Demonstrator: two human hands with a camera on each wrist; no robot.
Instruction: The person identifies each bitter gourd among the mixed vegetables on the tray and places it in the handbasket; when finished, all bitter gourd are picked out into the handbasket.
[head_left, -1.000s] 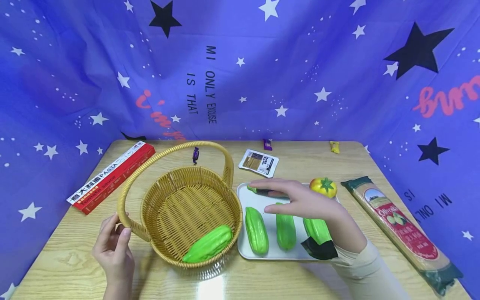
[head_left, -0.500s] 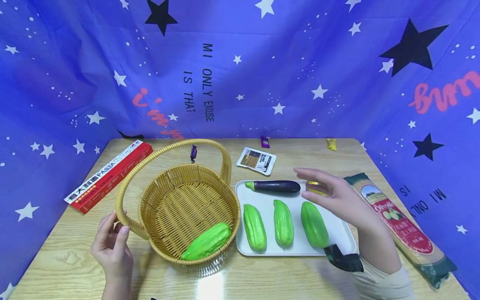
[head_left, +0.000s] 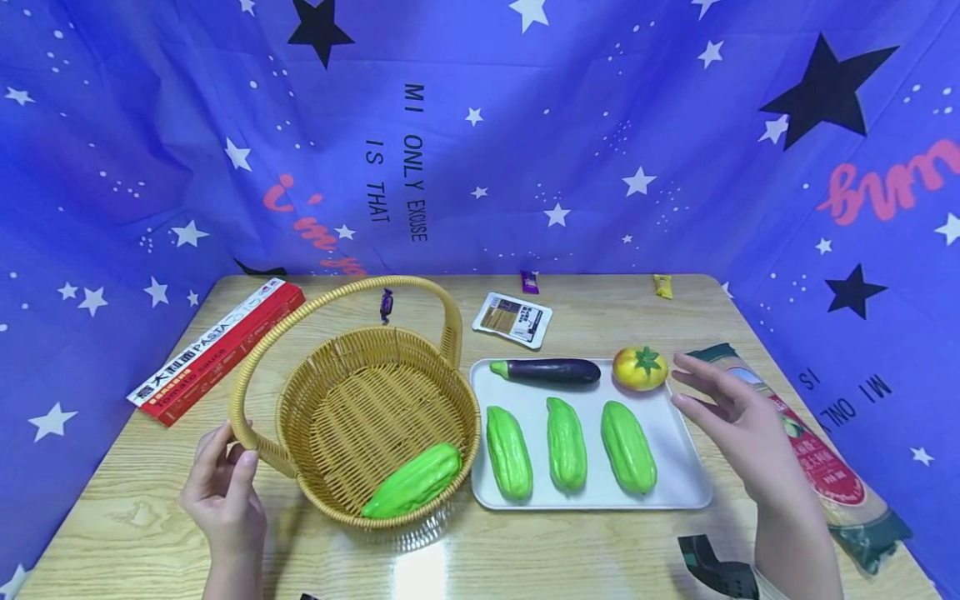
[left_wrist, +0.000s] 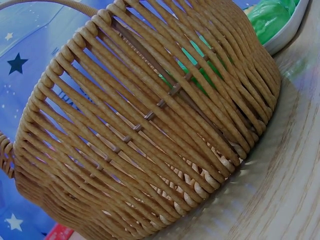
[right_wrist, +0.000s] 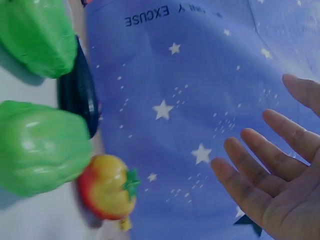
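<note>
The left hand [head_left: 222, 492] holds the base of the handle of the wicker basket [head_left: 378, 421], fingers and thumb curled around it, at the near left of the wooden table [head_left: 135, 517]. Inside the basket lies one green gourd [head_left: 412, 483], its long axis diagonal, one end toward the near left and the other toward the far right, against the near wall. The right hand [head_left: 738, 421] hovers with its fingers straight and apart, holding nothing, just beside the right edge of the white tray [head_left: 678, 475] and near the yellow tomato [head_left: 640, 367]. On the tray three more gourds point away from the person, and a dark eggplant [head_left: 547, 371] lies crosswise behind them. The left wrist view shows only the basket's woven wall [left_wrist: 150, 125] from close; the right wrist view shows the open palm [right_wrist: 280, 180] and the tomato [right_wrist: 107, 187].
</note>
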